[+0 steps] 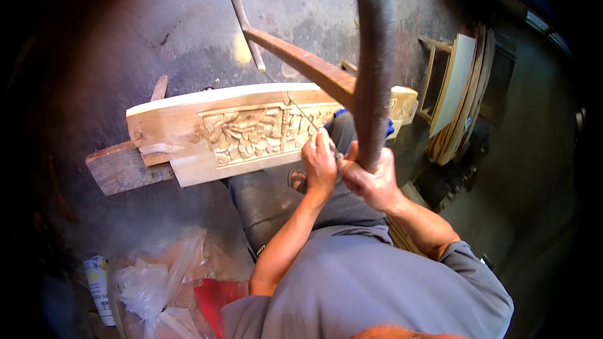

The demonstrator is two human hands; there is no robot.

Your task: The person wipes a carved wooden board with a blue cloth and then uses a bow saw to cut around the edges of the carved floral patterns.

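A wooden frame saw [301, 59] reaches away from me, with a thick dark near post, a reddish crossbar and a short far post. Its thin blade slants back over a carved wooden board [163, 119] toward my hands; whether it passes through the board I cannot tell. My right hand [375, 182] is closed round the lower end of the near post. Close beside it, my left hand [320, 163] is closed, fingertips pinched at the near end of the blade. The pale board bears relief carving [245, 135] and lies crosswise beyond my hands.
A rough grey timber [129, 169] juts from under the board's left end. Boards and panels [461, 88] lean at the right. Clear plastic bags [151, 282], a white printed tube [99, 289] and a red piece [217, 301] lie lower left. My legs are beneath my hands.
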